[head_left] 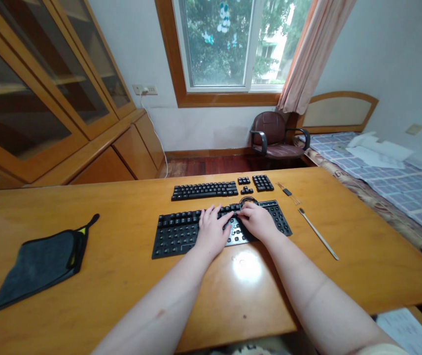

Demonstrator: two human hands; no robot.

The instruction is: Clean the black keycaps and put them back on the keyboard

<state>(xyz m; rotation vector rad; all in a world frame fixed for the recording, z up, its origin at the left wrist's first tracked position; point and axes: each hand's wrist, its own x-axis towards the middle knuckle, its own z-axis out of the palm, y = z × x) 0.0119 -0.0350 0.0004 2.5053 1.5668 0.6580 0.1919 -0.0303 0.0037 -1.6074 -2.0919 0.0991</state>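
A black keyboard (176, 236) lies on the wooden table, keycaps standing along its upper rows and bare switch posts showing below. My left hand (213, 230) rests over its middle, fingers spread, the index fingertip reaching toward the right hand. My right hand (258, 221) is closed in a pinch at the upper rows, right of the middle, on what looks like a small black keycap (235, 213), partly hidden by the fingers. Beyond the keyboard, loose keycaps lie sorted in a large block (204, 190), a number-pad block (263, 183) and two small groups. A coiled black cable (248, 200) sits behind my right hand.
A thin brush (318, 233) and a wire keycap puller (287, 192) lie right of the keyboard. On the left is a folded grey cloth (41, 266) with black edging. Past the table stand a chair (272, 133), a bed (388, 172) and a glass-door cabinet (81, 128).
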